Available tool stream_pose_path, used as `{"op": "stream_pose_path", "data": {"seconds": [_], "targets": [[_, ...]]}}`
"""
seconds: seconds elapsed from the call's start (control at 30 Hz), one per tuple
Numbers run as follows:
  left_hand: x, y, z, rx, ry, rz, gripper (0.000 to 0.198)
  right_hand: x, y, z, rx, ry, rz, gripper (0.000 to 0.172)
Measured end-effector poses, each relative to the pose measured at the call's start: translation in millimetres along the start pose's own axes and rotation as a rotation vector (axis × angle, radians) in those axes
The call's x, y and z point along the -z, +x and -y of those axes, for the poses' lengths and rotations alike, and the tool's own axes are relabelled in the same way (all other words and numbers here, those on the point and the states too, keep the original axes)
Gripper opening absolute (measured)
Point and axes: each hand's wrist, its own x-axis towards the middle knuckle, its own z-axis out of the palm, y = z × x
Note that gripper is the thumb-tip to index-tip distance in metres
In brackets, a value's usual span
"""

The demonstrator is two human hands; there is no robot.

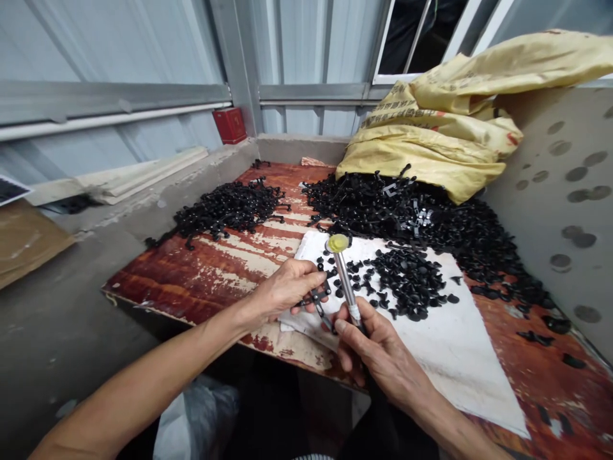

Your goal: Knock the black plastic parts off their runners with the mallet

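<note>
My left hand [286, 289] pinches a small black plastic part [318, 300] over the near edge of a white sheet [460, 345]. Close beside it, my right hand [378, 354] grips a slim silver tool [345, 281] that has a round yellow-green head [338, 243] pointing away from me. The black part sits between the two hands, close to the tool's lower end. Several small black caps [407, 281] lie loose on the sheet just beyond the tool.
A worn red board [201, 268] serves as the work surface. A big heap of black parts [431, 217] spills from a yellow sack [450, 128] at the back right. A smaller pile [225, 207] lies back left. A red box [230, 124] stands on the ledge.
</note>
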Motion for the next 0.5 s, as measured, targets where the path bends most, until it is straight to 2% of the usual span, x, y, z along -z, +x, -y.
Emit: {"op": "stream_pose_path", "data": {"seconds": [0.2,0.3,0.37,0.5], "targets": [[12.7,10,13,-0.035,-0.123,-0.035,0.033,11,14,8,0.079,-0.054,-0.122,0.035],[18.1,10,14,0.005,-0.151,-0.058,0.033,12,27,13,0.080,-0.030,-0.082,0.035],[23.0,8,15,0.040,-0.161,-0.068,0.032,11,32,13,0.018,-0.020,-0.028,0.035],[31.8,1,19,0.097,-0.132,-0.053,0.033,9,26,10,-0.069,-0.026,0.031,0.033]]}}
